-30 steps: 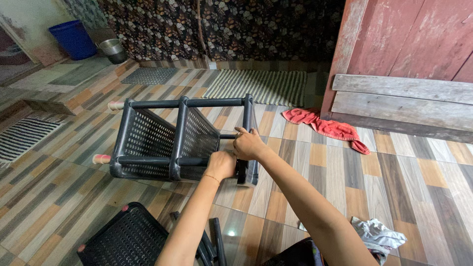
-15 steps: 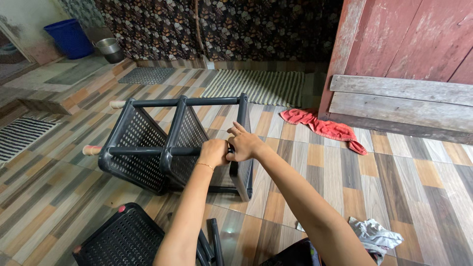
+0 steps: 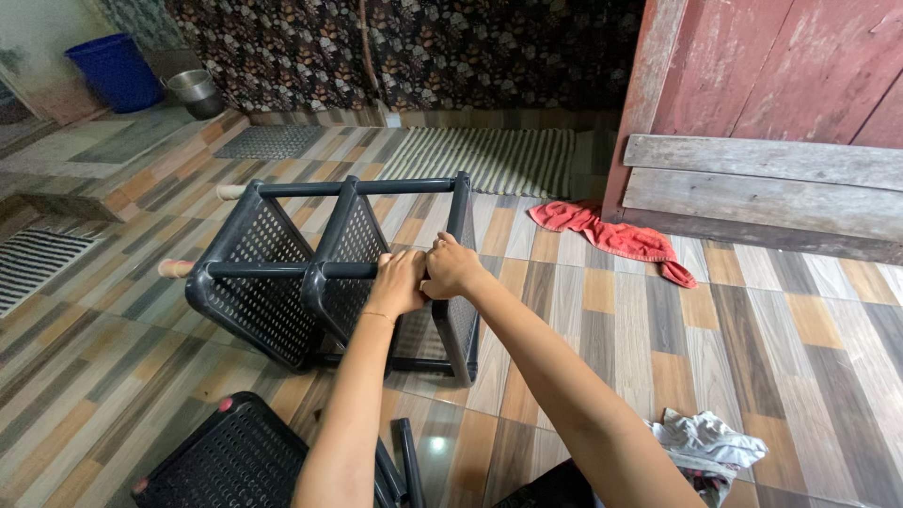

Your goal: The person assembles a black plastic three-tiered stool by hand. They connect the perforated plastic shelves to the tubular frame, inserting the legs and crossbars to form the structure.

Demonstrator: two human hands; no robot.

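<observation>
A black plastic rack (image 3: 282, 273) with perforated shelves and round poles lies on its side on the tiled floor. My left hand (image 3: 397, 282) grips a horizontal pole of the rack near the corner of its rightmost shelf. My right hand (image 3: 450, 267) is closed on the same corner joint, touching my left hand. A loose perforated black shelf (image 3: 230, 461) lies on the floor at the bottom left, with several loose black poles (image 3: 404, 461) beside it.
A red cloth (image 3: 611, 237) lies by the red wooden door (image 3: 752, 75) and grey planks (image 3: 762, 188). A white-grey cloth (image 3: 701, 440) is at bottom right. A striped mat (image 3: 494, 160), blue bucket (image 3: 118, 71) and metal pot (image 3: 195, 89) stand further back.
The rack has tipped and turned, so its shelves stand more upright. Both hands have stayed together on the same corner joint.
</observation>
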